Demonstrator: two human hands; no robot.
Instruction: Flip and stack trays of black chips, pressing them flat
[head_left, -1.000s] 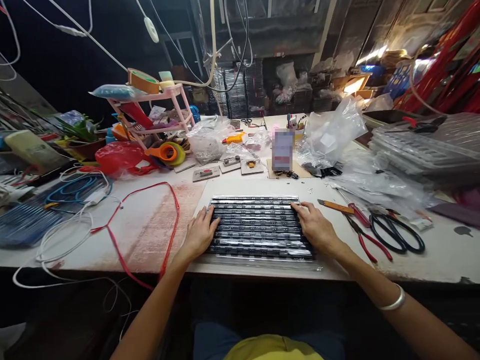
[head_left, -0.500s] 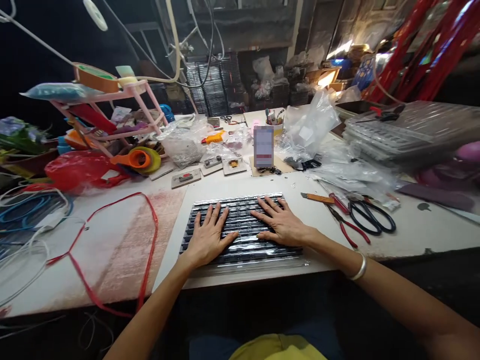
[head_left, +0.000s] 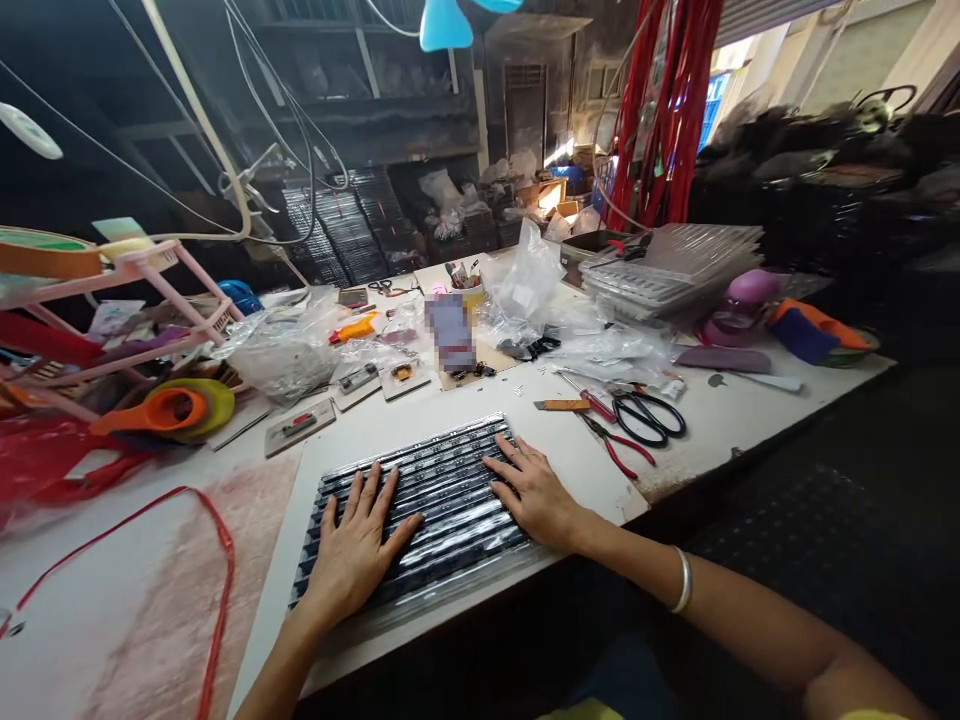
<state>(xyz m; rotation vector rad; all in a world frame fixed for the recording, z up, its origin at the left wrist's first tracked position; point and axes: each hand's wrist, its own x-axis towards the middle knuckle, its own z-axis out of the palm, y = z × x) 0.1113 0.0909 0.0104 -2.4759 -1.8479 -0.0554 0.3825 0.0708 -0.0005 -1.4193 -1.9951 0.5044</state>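
Observation:
A clear plastic tray with rows of dark strips [head_left: 450,500] lies near the front edge of the white table [head_left: 592,475]. My left hand [head_left: 352,555] rests palm down on its left part, fingers spread. On the right part lies my right hand [head_left: 536,495], its fingers apart and flat on the strips. Neither hand grips anything. Right of the tray are a cutter with an orange handle [head_left: 562,405], red-handled pliers [head_left: 622,455] and black-handled scissors [head_left: 649,418].
Behind the tray are small blocks [head_left: 300,426], a phone-like upright object [head_left: 452,335] and plastic bags [head_left: 525,280]. Stacked clear trays [head_left: 667,270] stand at the back right. A pink rack [head_left: 187,300] and red strap [head_left: 217,600] are at left.
The view has swung to the right, so the table things appear further left. My right hand has drawn in to the tray's right edge. My left hand stays on the tray.

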